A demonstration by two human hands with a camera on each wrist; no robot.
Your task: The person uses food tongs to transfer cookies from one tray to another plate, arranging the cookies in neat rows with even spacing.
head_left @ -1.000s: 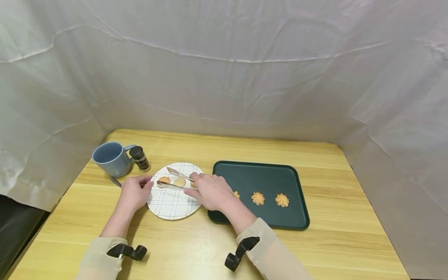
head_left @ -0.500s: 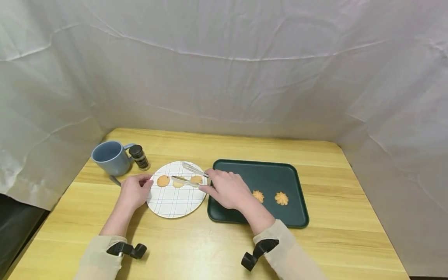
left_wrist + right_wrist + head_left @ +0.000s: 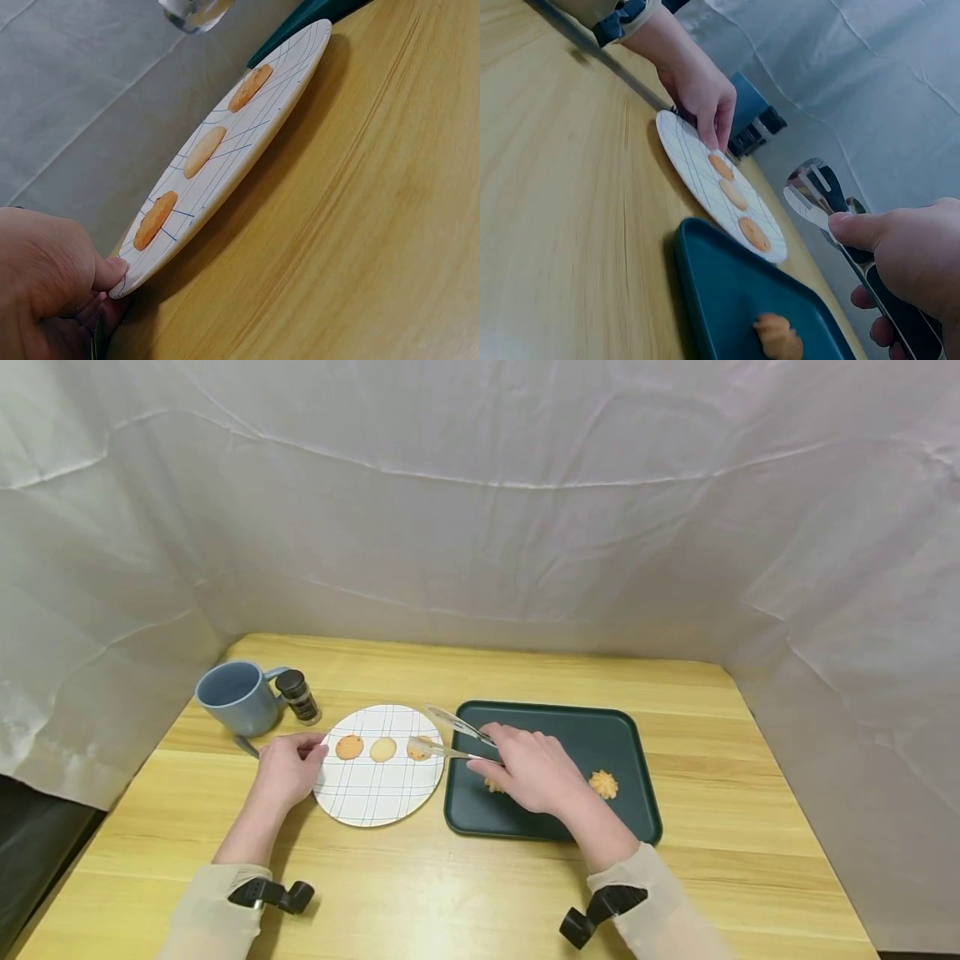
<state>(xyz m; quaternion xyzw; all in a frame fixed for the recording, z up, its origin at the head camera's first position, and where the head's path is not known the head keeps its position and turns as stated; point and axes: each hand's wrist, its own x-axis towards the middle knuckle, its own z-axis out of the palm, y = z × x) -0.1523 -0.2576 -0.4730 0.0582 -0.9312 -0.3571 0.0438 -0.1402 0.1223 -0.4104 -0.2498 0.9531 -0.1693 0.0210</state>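
My left hand [image 3: 288,768] pinches the left rim of a round white checked plate [image 3: 375,797], thumb on top. Three flat cookies lie in a row across it: an orange one [image 3: 349,747], a pale one [image 3: 382,749] and another orange one [image 3: 420,748] at the right. Metal tongs [image 3: 459,724] are held in my right hand [image 3: 536,772] above the dark green tray [image 3: 555,718]. Their arms are spread, tips pointing left over the plate's right edge, with nothing gripped between them. Flower-shaped cookies [image 3: 603,784] lie on the tray, partly hidden by my right hand.
A blue mug [image 3: 240,697] and a black-capped spice jar [image 3: 298,697] stand behind the plate at the left. A dark utensil handle [image 3: 245,746] pokes out beside my left hand. Pale fabric [image 3: 487,560] hangs around the wooden table [image 3: 420,893].
My right hand has moved right with the tongs, from over the plate to over the tray. The left hand stays at the plate's rim, and the three cookies keep their places there.
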